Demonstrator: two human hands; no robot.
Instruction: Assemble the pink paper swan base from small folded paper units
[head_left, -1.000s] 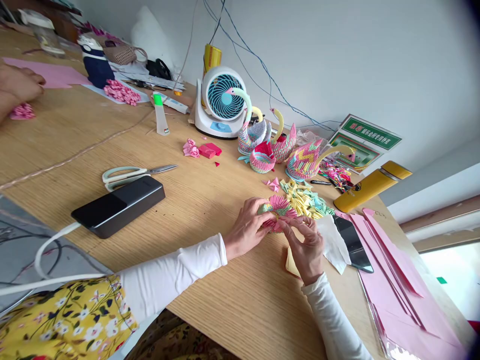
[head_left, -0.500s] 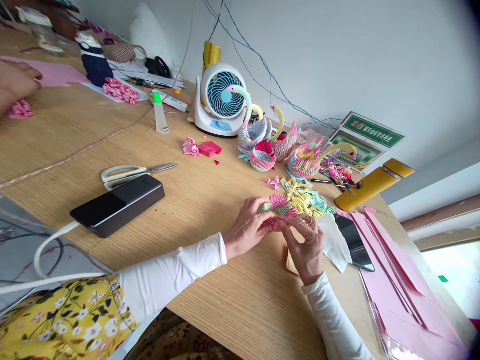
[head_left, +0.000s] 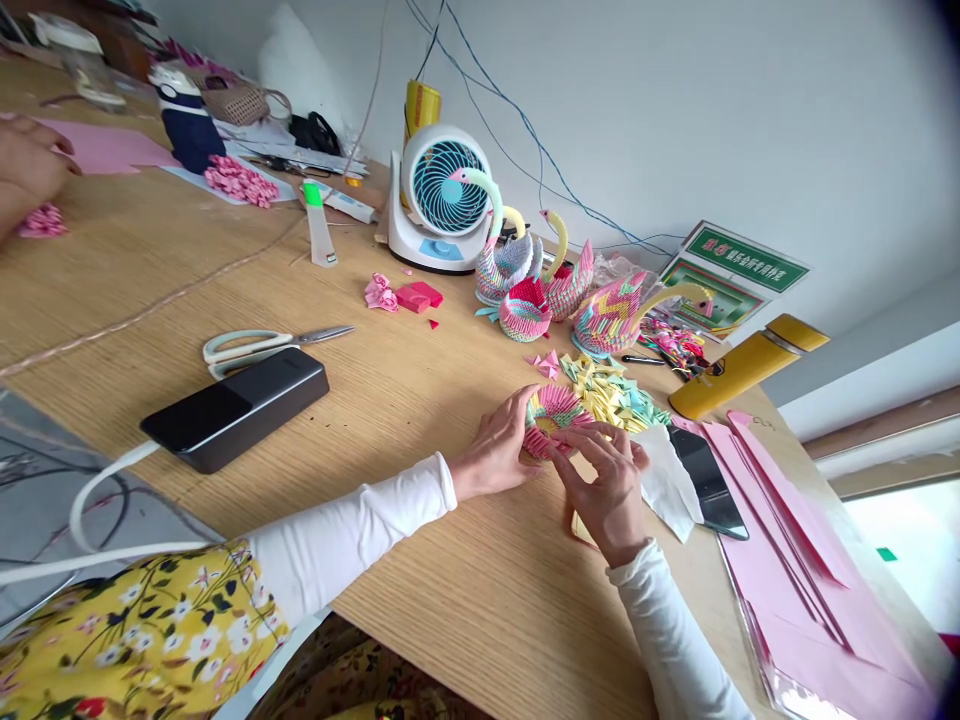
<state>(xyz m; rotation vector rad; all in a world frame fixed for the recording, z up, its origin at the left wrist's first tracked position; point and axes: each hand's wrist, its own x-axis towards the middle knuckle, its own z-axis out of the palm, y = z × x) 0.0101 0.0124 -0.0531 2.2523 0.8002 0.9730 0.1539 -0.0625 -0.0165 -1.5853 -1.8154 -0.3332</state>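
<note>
A round bowl-shaped piece of folded paper (head_left: 553, 410), pink at the rim with yellow and green inside, is tilted toward me. My left hand (head_left: 501, 448) grips its left side, thumb below and fingers behind. My right hand (head_left: 606, 480) pinches at its right front edge; whatever lies between thumb and fingertips is too small to make out. Just beyond lies a heap of folded yellow and green paper pieces (head_left: 611, 392), with a few pink pieces (head_left: 546, 364) beside it. Finished paper swans (head_left: 611, 312) stand farther back.
Scissors (head_left: 247, 345) and a black power bank (head_left: 236, 410) with a white cable lie left. A small fan (head_left: 446, 195) stands behind. White paper (head_left: 667, 480), a phone (head_left: 709, 480), pink sheets (head_left: 810, 560) and a yellow flask (head_left: 742, 370) are right. Another person's hand (head_left: 30, 165) is far left.
The paper bowl has turned so that more of its inside shows. My left fingers have shifted to its outer side, while my right hand stays at the right edge.
</note>
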